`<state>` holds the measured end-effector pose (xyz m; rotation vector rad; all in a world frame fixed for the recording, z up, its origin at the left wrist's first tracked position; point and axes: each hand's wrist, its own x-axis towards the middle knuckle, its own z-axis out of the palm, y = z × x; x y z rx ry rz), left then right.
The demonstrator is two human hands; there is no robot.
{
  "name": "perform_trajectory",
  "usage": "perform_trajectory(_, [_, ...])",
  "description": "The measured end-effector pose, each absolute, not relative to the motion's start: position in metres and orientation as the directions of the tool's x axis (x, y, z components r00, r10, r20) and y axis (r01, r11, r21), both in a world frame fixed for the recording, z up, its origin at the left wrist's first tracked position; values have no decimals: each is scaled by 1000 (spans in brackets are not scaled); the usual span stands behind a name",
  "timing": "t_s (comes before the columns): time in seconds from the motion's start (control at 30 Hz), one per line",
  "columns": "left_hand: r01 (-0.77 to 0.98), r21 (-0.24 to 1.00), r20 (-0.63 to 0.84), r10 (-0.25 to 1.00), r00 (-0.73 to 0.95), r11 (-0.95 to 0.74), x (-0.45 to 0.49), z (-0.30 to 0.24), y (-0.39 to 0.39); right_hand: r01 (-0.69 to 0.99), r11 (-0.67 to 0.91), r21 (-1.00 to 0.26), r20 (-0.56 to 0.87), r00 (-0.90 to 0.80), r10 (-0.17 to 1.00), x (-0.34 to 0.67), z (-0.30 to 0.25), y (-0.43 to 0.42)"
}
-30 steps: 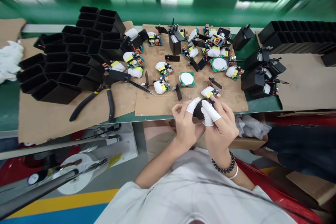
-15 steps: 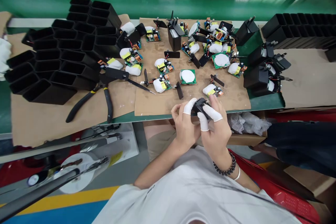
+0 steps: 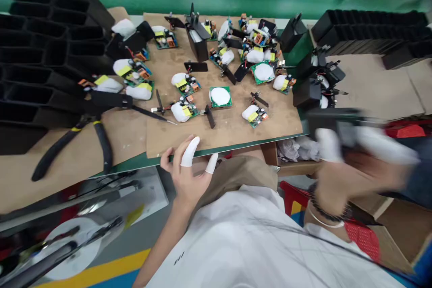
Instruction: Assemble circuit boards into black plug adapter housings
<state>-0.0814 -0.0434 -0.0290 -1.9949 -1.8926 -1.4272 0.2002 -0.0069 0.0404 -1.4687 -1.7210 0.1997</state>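
My left hand point(image 3: 185, 172) hovers at the front edge of the cardboard sheet point(image 3: 222, 130), fingers spread, white cots on two fingertips, holding nothing. My right hand point(image 3: 351, 162) is far out to the right and smeared by motion. It carries a black casing point(image 3: 332, 119) with its cotted fingers wrapped around it. The nearest circuit board point(image 3: 255, 114) with a white pad lies on the cardboard between the two hands.
Several green circuit boards with white pads point(image 3: 220, 96) and black clips are scattered on the cardboard. Empty black housings point(image 3: 43, 54) are stacked at left and at back right point(image 3: 364, 24). Black pliers point(image 3: 81, 137) lie front left. Assembled black units point(image 3: 315, 83) stand at right.
My hands have parted. The right hand swung out to the right with the black casing, the left hand let go and opened. The view shifted right.
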Motion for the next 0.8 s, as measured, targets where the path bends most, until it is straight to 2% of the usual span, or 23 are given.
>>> perform_trajectory(0.1, [821,515,602,786,-140,-247,-77,-24,-41,831,255,-494,653,161,740,203,24,10])
perform_trajectory(0.2, [808,531,587,798,-132,-257,-73,-15,-40,875,230,-426,738,189,648,198,17,18])
perform_trajectory(0.33, [787,536,610,785,-110,-306,-72,-7,-39,857,275,-437,704,135,698,197,19,20])
perform_trajectory(0.43, [761,534,657,748,-100,-367,-70,-4,-37,859,288,-424,774,179,607,199,17,24])
perform_trajectory(0.47, [749,532,678,729,-96,-395,-68,-2,-35,862,286,-418,772,171,612,200,15,24])
perform_trajectory(0.57, [678,536,729,681,-72,-502,-53,8,-31,842,283,-459,679,128,723,197,11,23])
perform_trajectory(0.7, [515,600,683,727,69,-612,-16,22,-19,762,348,-546,669,147,728,186,16,11])
perform_trajectory(0.8, [459,563,684,699,207,-687,11,22,-2,744,389,-544,688,130,714,182,18,10])
